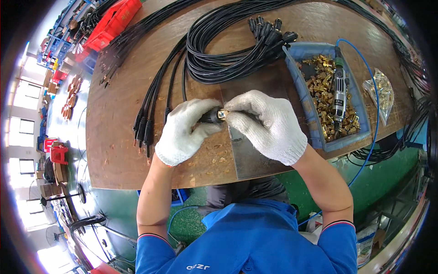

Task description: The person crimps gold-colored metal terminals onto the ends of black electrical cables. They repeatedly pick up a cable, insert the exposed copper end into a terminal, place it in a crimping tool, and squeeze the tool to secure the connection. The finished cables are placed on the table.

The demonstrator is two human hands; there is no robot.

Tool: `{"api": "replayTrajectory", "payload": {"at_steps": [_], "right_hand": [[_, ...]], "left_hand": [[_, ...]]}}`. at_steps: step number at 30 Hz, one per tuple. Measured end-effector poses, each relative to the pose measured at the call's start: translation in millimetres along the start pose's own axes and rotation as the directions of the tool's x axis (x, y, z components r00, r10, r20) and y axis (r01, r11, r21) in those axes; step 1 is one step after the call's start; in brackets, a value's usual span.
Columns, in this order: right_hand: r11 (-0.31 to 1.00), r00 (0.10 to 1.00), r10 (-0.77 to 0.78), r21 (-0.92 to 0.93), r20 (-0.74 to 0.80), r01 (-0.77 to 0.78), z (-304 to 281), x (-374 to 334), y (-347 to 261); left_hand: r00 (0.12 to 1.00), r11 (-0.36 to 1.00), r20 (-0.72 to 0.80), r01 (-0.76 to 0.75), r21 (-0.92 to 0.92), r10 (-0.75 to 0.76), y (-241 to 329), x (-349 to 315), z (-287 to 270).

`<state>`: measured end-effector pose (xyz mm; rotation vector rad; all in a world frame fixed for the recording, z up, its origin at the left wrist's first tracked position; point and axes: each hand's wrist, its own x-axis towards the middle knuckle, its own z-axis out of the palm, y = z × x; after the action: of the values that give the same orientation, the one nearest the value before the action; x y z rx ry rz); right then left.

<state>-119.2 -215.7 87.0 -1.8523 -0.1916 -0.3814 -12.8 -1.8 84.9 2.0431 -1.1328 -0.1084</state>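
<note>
My left hand point(185, 130), in a white knit glove, is closed around a black cable connector point(210, 116). A small brass fitting point(222, 114) sits at the connector's right end. The gloved fingertips of my right hand point(267, 121) pinch this fitting from the right. Both hands meet above the table's front part, and the fingers partly hide the connector. Left of my left hand lie several black cables with thick black ends point(145, 129) and bare copper-coloured tips. Beyond the hands is a looped bundle of black cables point(200, 50) with black connectors point(269, 34) at its end.
A blue bin point(315, 130) full of brass fittings point(321, 93) stands at the right. Across it lies a silver and green air tool point(340, 89) with a blue hose point(376, 105). Farther right is a clear bag point(382, 93). A dark plate point(255, 160) lies on the wooden table point(109, 150).
</note>
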Motion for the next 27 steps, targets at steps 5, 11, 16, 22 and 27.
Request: {"api": "replayTrajectory", "payload": {"at_steps": [5, 11, 16, 22, 27], "right_hand": [[0.968, 0.976, -0.206, -0.158, -0.067, 0.194, 3, 0, 8], [0.996, 0.997, -0.051, -0.078, -0.059, 0.046, 7, -2, 10], [0.987, 0.987, 0.161, -0.010, 0.015, -0.161, 8, -1, 32], [0.988, 0.977, 0.154, 0.016, -0.146, -0.154, 28, 32, 35], [0.707, 0.843, 0.518, 0.627, -0.145, -0.326, 2, 57, 36]], "left_hand": [[1.000, 1.000, 0.026, -0.014, 0.023, 0.013, 2, 2, -1], [0.986, 0.927, -0.046, -0.137, 0.350, 0.162, 11, 3, 5], [0.988, 0.917, 0.100, -0.147, 0.372, 0.117, -2, 4, 3], [0.979, 0.911, -0.051, -0.162, 0.380, 0.196, 6, 36, -4], [0.850, 0.921, -0.358, 0.339, -0.193, -0.388, -2, 17, 16]]}}
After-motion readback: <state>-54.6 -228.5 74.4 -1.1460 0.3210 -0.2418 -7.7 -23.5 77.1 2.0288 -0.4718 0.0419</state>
